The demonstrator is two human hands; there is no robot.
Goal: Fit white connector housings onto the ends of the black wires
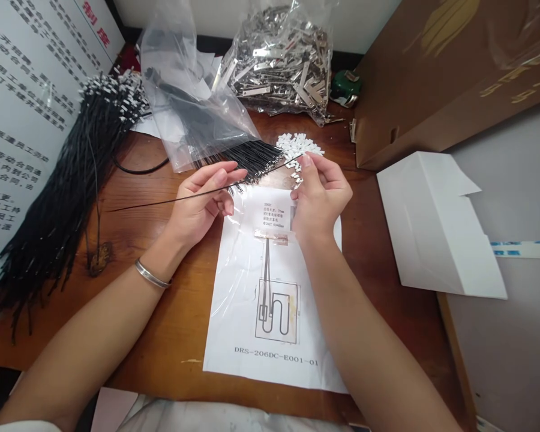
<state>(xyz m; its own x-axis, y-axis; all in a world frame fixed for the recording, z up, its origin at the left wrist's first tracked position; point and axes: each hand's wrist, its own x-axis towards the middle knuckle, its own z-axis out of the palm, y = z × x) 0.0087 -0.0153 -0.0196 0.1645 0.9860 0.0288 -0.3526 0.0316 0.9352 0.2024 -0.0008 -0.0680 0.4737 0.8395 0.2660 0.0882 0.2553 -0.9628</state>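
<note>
A thin black wire (157, 201) slants across in front of me, its free end out to the left. My left hand (198, 207) is closed loosely around it, thumb against fingers, and wears a silver bracelet on the wrist. At the wire's other end, my right hand (320, 195) pinches the tip between thumb and forefinger; any small part there is hidden. Just behind the hands lie a bundle of black wires (252, 157) and a pile of small white connectors (299, 146). Below them is a printed drawing sheet (238, 336).
A large bunch of black wires with white ends (67, 180) lies at left. Behind stand a clear plastic bag (175, 90), a bag of metal strips (283, 66) and a green tape measure (345, 88). A brown box (414, 90) and folded white card (436, 222) bound the right.
</note>
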